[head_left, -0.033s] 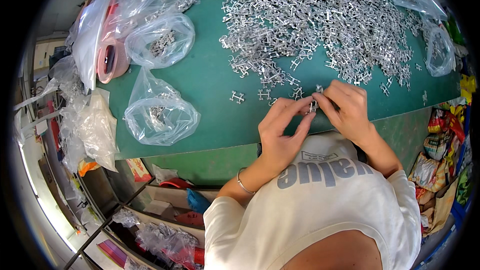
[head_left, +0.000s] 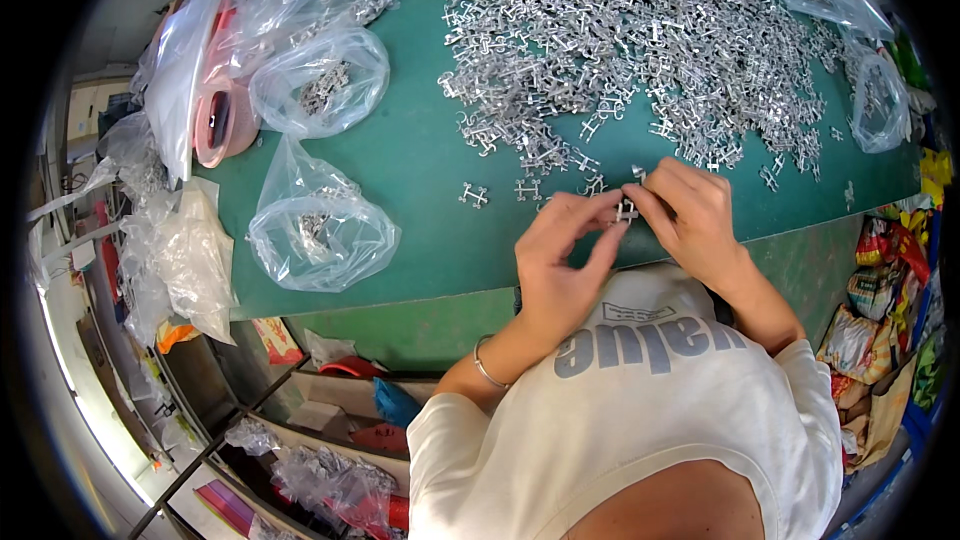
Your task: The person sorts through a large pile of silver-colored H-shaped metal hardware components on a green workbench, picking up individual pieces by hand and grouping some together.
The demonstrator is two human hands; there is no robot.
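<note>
**One metal piece (head_left: 626,211) at the fingers, a big heap (head_left: 620,50) on the table (head_left: 430,255)**

Taking the middle of the view as the centre of a clock, the green table spreads through the upper half. The heap of loose silver pieces lies on it at 1 o'clock. Two clear bags stand open: the back bag (head_left: 360,95) between 10 and 11 o'clock, the front bag (head_left: 360,250) at 9 o'clock, each with some metal parts inside.

Both hands are near 3 o'clock, close together. The left hand (head_left: 560,250) pinches the metal piece between thumb and finger. The right hand (head_left: 695,210) has its fingertips near each other beside a small shiny bit (head_left: 638,172); I cannot tell if it pinches this bit, or if the bit belongs to the same piece.

Two single pieces lie apart from the heap, one (head_left: 474,195) at 12 o'clock, the other (head_left: 528,189) between 1 and 2. As I judge, the bags show some portion done, the held piece is unfinished, and much is left in the heap.
</note>
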